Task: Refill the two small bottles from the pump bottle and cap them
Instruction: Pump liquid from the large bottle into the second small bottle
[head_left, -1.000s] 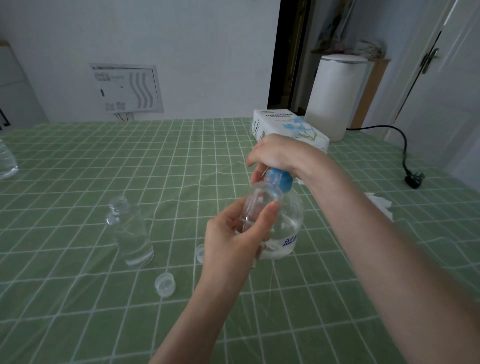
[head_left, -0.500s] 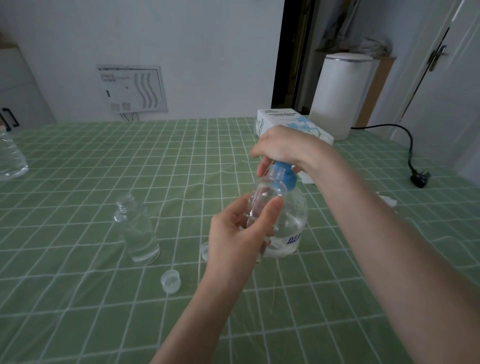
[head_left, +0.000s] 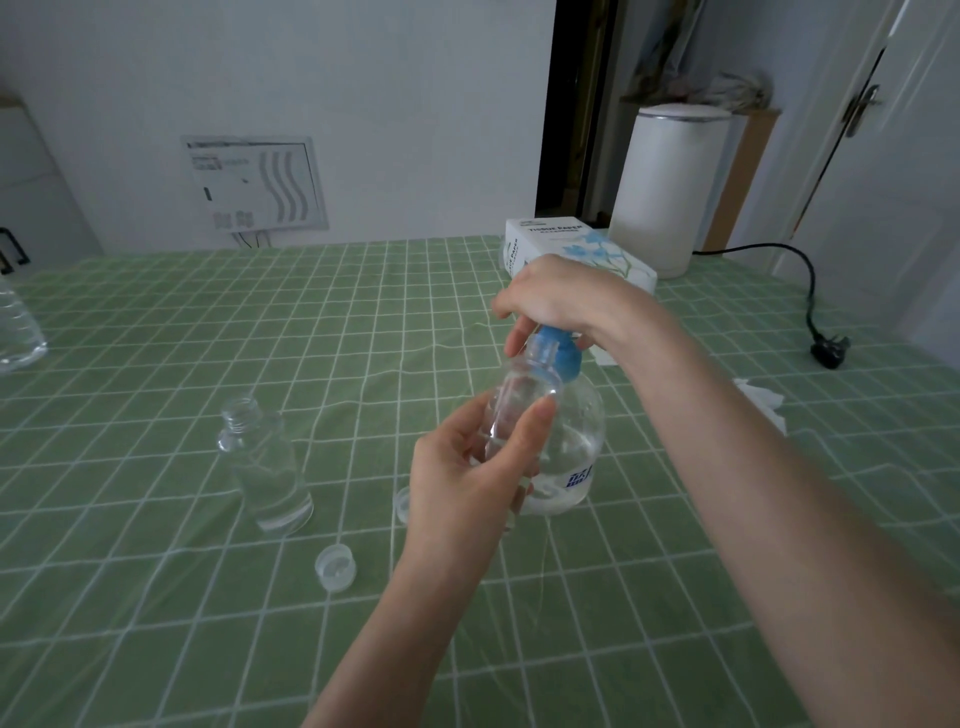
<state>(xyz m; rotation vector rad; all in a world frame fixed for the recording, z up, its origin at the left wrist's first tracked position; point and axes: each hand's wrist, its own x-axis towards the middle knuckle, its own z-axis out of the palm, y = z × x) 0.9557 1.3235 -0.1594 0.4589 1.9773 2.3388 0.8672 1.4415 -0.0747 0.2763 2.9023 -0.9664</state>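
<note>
My left hand grips a small clear bottle, held tilted with its open mouth just under the blue pump head. The round clear pump bottle, blue collar on top, stands on the green checked tablecloth behind it. My right hand lies over the pump head with fingers curled down around it. A second small clear bottle stands uncapped to the left. One clear cap lies in front of it; another cap peeks out beside my left hand.
A tissue paper box and a white cylindrical appliance stand at the back right, with a black cord and plug. A crumpled tissue lies right of my arm. A large water bottle stands at the left edge.
The hands and both bottles hold nearly the same pose. The view has shifted slightly, so everything sits a little further right in the frame.
</note>
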